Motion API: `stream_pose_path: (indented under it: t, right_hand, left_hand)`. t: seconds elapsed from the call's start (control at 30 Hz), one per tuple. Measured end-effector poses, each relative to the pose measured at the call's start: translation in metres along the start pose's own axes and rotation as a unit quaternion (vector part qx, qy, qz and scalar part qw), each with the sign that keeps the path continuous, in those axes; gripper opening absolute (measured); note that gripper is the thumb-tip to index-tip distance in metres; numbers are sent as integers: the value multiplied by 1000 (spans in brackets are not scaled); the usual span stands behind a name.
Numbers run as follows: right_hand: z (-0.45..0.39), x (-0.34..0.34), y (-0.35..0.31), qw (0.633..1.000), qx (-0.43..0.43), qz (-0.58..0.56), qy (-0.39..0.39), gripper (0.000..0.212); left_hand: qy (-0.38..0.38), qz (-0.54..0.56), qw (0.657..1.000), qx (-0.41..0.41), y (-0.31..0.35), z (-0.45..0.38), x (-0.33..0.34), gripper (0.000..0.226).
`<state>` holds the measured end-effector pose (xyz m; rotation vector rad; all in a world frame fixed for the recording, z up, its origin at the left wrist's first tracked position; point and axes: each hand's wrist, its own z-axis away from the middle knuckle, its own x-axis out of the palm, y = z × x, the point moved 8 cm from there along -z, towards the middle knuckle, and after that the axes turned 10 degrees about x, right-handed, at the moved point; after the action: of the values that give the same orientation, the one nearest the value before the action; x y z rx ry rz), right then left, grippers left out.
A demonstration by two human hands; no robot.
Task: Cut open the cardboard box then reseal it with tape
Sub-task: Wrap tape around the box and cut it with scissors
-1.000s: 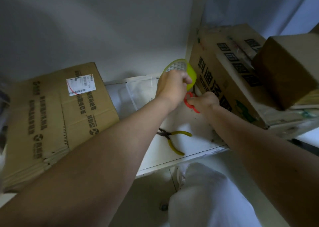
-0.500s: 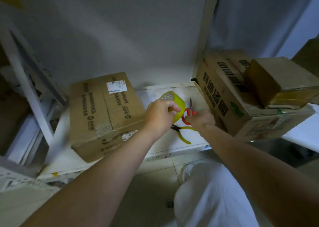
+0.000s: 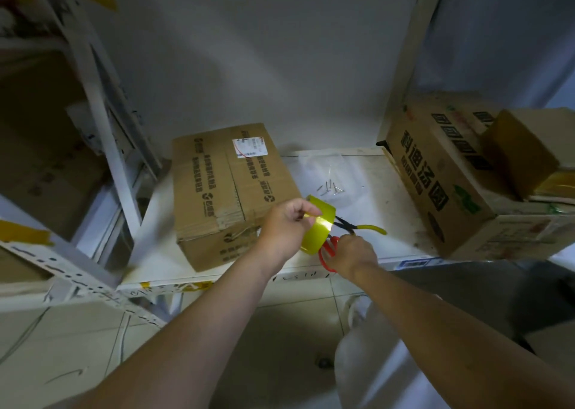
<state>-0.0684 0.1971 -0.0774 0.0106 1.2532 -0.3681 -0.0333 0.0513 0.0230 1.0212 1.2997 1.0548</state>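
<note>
- Head view showed a white metal shelf (image 3: 367,175) as the broadest thing, its flat white board carrying the boxes and tools, above a pale tiled floor (image 3: 77,346).
- At the right end of the shelf stood a large brown cardboard carton with bold black printed characters (image 3: 432,187), and a smaller plain brown cardboard box (image 3: 522,150) rested on top of it.
- On the left part of the shelf lay the brown cardboard box with a white shipping label (image 3: 224,190), flaps closed, its near corner just beside the left hand.
- Both bare forearms reached in from the bottom edge and met near the front of the shelf, between the two cartons.
- The left hand (image 3: 287,226) held a roll of shiny yellow-green packing tape (image 3: 320,228), with its fingers curled over the roll and clamped on it.
- The right hand (image 3: 350,253) gripped red-handled scissors (image 3: 328,253), fingers clamped round the handles; the blades were hidden behind the tape roll, so I could not tell whether they were parted.
- Just behind the hands lay yellow-handled pliers with dark jaws (image 3: 362,228) on the shelf board.
- Farther back, a few small grey metal screws or pins (image 3: 330,188) lay scattered, too small to tell which.
</note>
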Motion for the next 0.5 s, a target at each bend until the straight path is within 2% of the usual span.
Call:
stream_pose_path:
  t: [0.13, 0.3, 0.4, 0.5]
  right_hand:
    - [-15, 1, -12, 998, -28, 48, 1, 39]
    - [-28, 10, -10, 999, -18, 41, -23, 28]
    - [-34, 16, -7, 998, -12, 46, -40, 29]
    - [-34, 5, -13, 999, -42, 21, -17, 30]
  left_hand:
    - [26, 49, 998, -24, -9, -5, -8, 30]
    - [56, 127, 987, -87, -17, -9, -12, 23]
    - [67, 179, 976, -101, -17, -13, -12, 21]
    - [83, 204, 969, -107, -12, -13, -16, 20]
